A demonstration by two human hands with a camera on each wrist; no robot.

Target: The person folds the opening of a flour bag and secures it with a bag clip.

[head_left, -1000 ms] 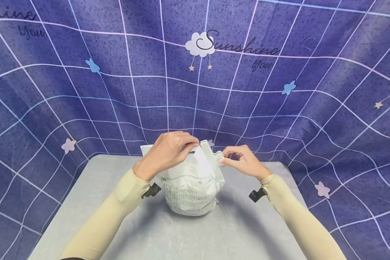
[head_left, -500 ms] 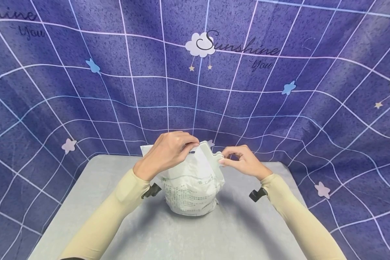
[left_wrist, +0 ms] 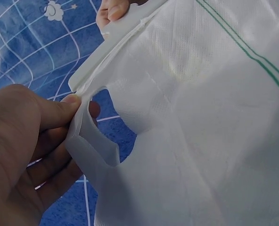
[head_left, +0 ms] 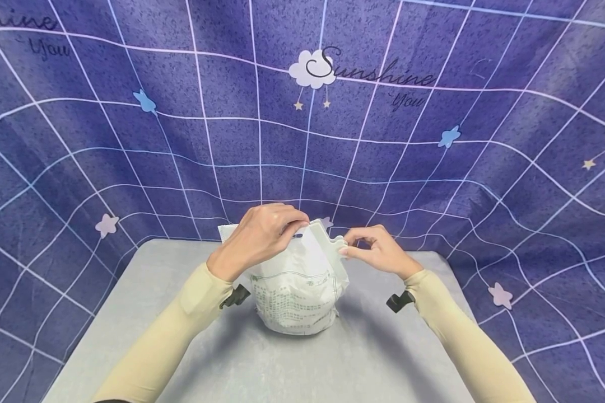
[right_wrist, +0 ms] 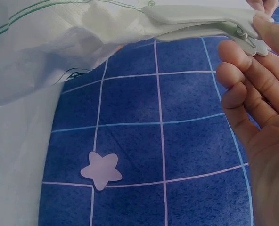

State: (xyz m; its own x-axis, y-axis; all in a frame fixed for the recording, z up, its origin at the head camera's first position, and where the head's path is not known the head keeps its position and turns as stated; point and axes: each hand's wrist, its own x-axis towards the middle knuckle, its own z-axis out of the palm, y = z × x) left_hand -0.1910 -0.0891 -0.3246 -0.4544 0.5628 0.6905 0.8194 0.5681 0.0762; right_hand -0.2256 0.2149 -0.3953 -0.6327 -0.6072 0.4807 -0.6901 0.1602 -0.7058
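Note:
A white woven bag (head_left: 292,302) with printed rows of text stands upright on the table. My left hand (head_left: 264,238) pinches its top edge beside the cut-out handle hole (left_wrist: 112,122), thumb on the near side in the left wrist view. On the bag's upper right edge sits a pale green sealing clip (head_left: 327,238) with a wavy end and a metal spring. My right hand (head_left: 378,250) pinches that wavy end between thumb and finger, as the right wrist view shows (right_wrist: 266,80). The clip's long jaws lie over the bag's edge. What the bag holds is hidden.
The grey table (head_left: 156,313) reaches back to a blue curtain (head_left: 232,140) with a line grid, stars and clouds. Black wrist straps (head_left: 237,295) sit at both cuffs of the pale yellow sleeves (head_left: 166,330).
The clip's upper end has dipped slightly at the bag's edge. Both hands and the bag stay almost where they were.

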